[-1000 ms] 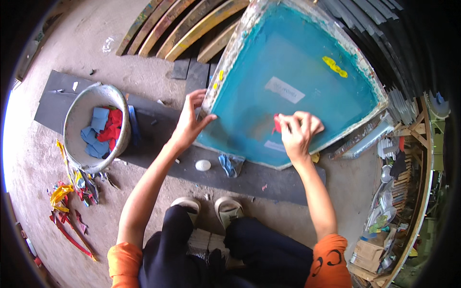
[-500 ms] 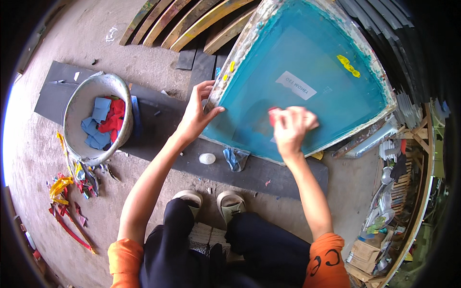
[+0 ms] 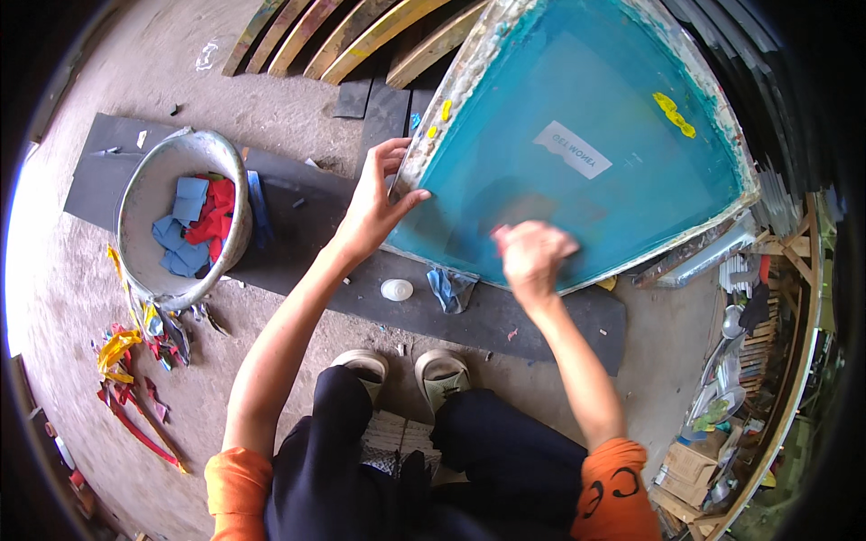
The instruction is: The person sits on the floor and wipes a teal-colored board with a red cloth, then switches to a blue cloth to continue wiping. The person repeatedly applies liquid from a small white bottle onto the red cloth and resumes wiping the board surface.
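Note:
A screen-printing frame (image 3: 456, 97) with teal mesh (image 3: 514, 117) is tilted up in front of me. My left hand (image 3: 377, 200) grips its left edge, fingers behind and thumb over the front. My right hand (image 3: 534, 257), smeared by motion, presses a small red cloth (image 3: 501, 236) to the lower part of the mesh; most of the cloth is hidden under the fingers. A pale lettered patch (image 3: 572, 151) shows on the mesh above that hand, with a darker smudge beneath it. Yellow blobs (image 3: 674, 114) stick near the right side.
A grey bucket (image 3: 135, 203) with blue and red cloth pieces stands at left on a dark board (image 3: 298, 261). A white round lid-like thing (image 3: 397, 289) and a blue rag (image 3: 451, 290) lie below the frame. Colored scraps (image 3: 122, 356) litter the floor; wooden frames (image 3: 388, 41) stand behind.
My right hand has slid down and slightly left across the mesh with the red cloth. My left hand keeps its hold on the frame; the view has shifted a little.

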The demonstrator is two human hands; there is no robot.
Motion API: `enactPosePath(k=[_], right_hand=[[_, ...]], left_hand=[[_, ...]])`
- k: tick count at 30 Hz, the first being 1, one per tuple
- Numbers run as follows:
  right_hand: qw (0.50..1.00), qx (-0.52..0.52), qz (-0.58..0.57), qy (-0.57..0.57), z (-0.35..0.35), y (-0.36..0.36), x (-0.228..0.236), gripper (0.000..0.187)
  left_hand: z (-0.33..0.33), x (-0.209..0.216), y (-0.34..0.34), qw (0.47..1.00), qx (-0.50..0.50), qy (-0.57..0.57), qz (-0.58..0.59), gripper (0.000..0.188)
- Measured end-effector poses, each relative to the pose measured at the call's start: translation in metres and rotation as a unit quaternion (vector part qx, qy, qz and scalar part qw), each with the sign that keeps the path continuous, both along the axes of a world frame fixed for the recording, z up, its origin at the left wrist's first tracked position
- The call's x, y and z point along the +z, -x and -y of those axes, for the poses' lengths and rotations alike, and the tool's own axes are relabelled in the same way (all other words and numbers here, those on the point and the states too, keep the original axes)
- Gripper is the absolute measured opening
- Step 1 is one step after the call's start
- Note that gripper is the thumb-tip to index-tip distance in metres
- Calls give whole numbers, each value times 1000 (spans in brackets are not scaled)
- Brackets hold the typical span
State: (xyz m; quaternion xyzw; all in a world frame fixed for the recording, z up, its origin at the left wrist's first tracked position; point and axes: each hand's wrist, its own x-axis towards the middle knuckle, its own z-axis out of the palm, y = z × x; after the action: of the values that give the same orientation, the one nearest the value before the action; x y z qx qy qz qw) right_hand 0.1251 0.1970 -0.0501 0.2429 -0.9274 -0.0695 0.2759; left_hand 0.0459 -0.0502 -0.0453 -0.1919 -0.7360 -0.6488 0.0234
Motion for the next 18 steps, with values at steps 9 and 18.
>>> enactPosePath(k=[9,18], right_hand=[[997,67,25,-38,-23,-10,-3,12],[963,-22,7,268,0,-26,31,21]], left_hand=[[-3,-3,2,1000,-13,1,6,66],[1,-8,0,1000,16,-8,-18,64]])
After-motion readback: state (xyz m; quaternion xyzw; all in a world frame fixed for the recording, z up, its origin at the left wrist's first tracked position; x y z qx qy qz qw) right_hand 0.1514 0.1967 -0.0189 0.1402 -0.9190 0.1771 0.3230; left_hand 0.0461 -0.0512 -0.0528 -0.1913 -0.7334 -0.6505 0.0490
